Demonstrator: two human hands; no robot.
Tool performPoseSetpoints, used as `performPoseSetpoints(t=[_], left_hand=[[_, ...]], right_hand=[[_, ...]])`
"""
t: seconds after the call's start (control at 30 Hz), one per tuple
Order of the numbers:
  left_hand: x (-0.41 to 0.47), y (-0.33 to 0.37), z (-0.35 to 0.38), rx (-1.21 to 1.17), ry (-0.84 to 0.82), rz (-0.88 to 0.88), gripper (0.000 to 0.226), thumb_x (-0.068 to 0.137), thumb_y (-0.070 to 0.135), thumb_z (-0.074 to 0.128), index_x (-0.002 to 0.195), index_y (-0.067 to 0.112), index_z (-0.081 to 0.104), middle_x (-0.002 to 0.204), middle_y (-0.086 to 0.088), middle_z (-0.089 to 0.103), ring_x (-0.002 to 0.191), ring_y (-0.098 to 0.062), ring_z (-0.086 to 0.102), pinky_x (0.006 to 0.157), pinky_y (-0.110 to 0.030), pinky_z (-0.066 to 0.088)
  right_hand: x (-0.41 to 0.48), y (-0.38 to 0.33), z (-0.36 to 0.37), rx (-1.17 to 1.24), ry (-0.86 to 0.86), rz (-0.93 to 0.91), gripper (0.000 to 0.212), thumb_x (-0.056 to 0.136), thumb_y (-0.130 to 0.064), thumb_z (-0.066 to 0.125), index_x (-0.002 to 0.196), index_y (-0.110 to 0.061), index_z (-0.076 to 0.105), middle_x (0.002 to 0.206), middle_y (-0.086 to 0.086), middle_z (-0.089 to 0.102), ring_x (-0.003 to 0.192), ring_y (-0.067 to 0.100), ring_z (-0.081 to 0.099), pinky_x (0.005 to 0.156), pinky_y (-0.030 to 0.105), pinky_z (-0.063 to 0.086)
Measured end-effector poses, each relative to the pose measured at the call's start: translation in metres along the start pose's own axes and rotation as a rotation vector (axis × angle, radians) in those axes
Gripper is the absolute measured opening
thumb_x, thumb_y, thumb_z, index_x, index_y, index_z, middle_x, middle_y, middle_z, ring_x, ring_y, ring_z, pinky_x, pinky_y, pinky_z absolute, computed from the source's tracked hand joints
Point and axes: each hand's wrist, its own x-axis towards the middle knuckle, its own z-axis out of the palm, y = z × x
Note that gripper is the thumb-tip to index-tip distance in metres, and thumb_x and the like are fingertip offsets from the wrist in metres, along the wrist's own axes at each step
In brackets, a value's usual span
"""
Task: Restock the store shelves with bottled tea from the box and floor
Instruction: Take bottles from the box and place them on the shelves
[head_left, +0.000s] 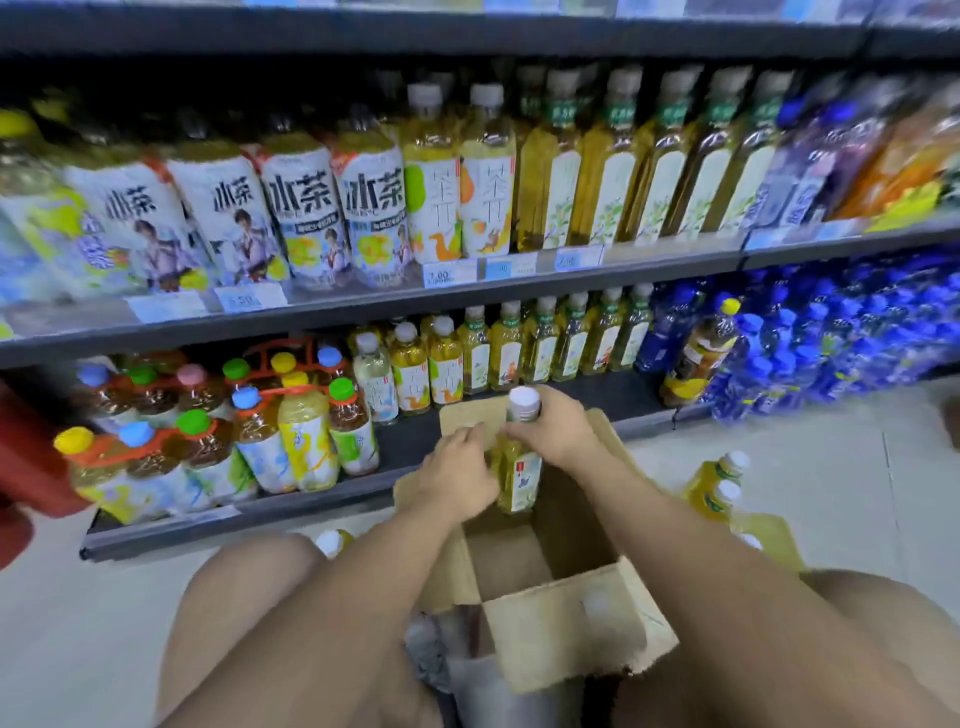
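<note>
Gripping a tea bottle (518, 480) by the neck with the right hand (557, 432), over the box (550, 631) below. Left hand (456, 474) alongside, hold unclear. Seemingly midway: bare shelf (602, 399) just beyond to fill, spare bottles (719, 480) rightward to shelve.
</note>
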Motion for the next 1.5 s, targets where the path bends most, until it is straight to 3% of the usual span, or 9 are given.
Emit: performPoseSetpoints(t=[0.13,0.3,0.53,0.73,1.1,1.23,1.33,1.4,1.5], left_hand=[[-0.025,0.038,-0.055,-0.150,0.058,0.046,0.068,0.082,0.044,0.065,0.142,0.033,0.035,0.124,0.002,0.059,0.111,-0.028,0.061,0.088,-0.047,0.054],[-0.031,0.088,-0.156,-0.195,0.401,0.123,0.083,0.092,0.046,0.064,0.157,0.022,0.020,0.139,-0.008,0.057,0.121,-0.029,0.059,0.091,-0.041,0.052],[-0.018,0.137,-0.311,-0.275,0.750,0.244,0.077,0.096,0.034,0.064,0.158,0.023,0.021,0.150,-0.005,0.043,0.131,-0.027,0.050,0.100,-0.043,0.049],[0.019,0.146,-0.409,-0.306,0.957,0.346,0.076,0.098,0.029,0.062,0.159,0.024,0.017,0.149,-0.004,0.039,0.125,-0.023,0.051,0.090,-0.026,0.041],[0.097,0.137,-0.461,-0.322,0.804,0.258,0.072,0.087,0.046,0.071,0.146,0.036,0.032,0.136,0.007,0.057,0.113,-0.016,0.060,0.089,-0.038,0.056],[0.124,0.135,-0.461,-0.315,0.754,0.193,0.064,0.085,0.048,0.073,0.138,0.022,0.048,0.127,0.003,0.063,0.112,-0.017,0.063,0.095,-0.042,0.054],[0.133,0.130,-0.465,-0.351,0.755,0.185,0.044,0.085,0.051,0.072,0.116,0.023,0.059,0.105,0.007,0.069,0.092,-0.009,0.066,0.084,-0.036,0.057],[0.137,0.127,-0.466,-0.331,0.746,0.198,0.045,0.084,0.053,0.072,0.116,0.024,0.059,0.107,0.006,0.068,0.094,-0.009,0.065,0.085,-0.034,0.058],[0.143,0.127,-0.467,-0.307,0.670,0.222,0.070,0.081,0.056,0.070,0.138,0.022,0.046,0.126,0.001,0.062,0.113,-0.016,0.061,0.097,-0.041,0.054]], right_hand=[[-0.027,-0.059,-0.068,0.068,0.117,-0.130,0.038,0.077,-0.038,0.079,0.105,-0.021,0.059,0.093,-0.005,0.061,0.091,0.017,0.059,0.062,0.026,0.039],[-0.039,-0.146,-0.151,0.130,0.257,-0.337,0.040,0.076,-0.046,0.080,0.099,-0.019,0.062,0.087,-0.008,0.065,0.084,0.013,0.061,0.054,0.019,0.037],[-0.031,-0.271,-0.243,0.217,0.476,-0.610,0.036,0.077,-0.045,0.079,0.101,-0.029,0.058,0.080,-0.021,0.056,0.073,-0.001,0.052,0.056,0.008,0.034],[0.005,-0.355,-0.289,0.260,0.564,-0.775,0.042,0.078,-0.040,0.079,0.112,-0.023,0.062,0.101,-0.011,0.065,0.092,0.005,0.057,0.075,0.021,0.041],[0.101,-0.391,-0.296,0.134,0.584,-0.699,0.036,0.083,-0.044,0.073,0.111,-0.028,0.058,0.089,-0.017,0.057,0.076,0.001,0.053,0.057,0.014,0.037],[0.134,-0.378,-0.294,0.115,0.564,-0.672,0.034,0.091,-0.036,0.067,0.120,-0.018,0.065,0.105,-0.003,0.068,0.097,0.015,0.063,0.080,0.024,0.048],[0.149,-0.356,-0.294,-0.022,0.937,-0.817,0.021,0.093,-0.030,0.064,0.109,-0.018,0.069,0.097,-0.004,0.060,0.095,0.017,0.056,0.080,0.022,0.038],[0.155,-0.339,-0.296,-0.023,1.109,-0.732,0.036,0.089,-0.039,0.067,0.121,-0.024,0.060,0.106,-0.003,0.053,0.099,0.016,0.048,0.083,0.028,0.040],[0.168,-0.317,-0.294,0.103,0.933,-0.476,0.075,0.085,-0.061,0.061,0.144,-0.027,0.031,0.137,0.007,0.040,0.126,0.024,0.041,0.101,0.043,0.043]])
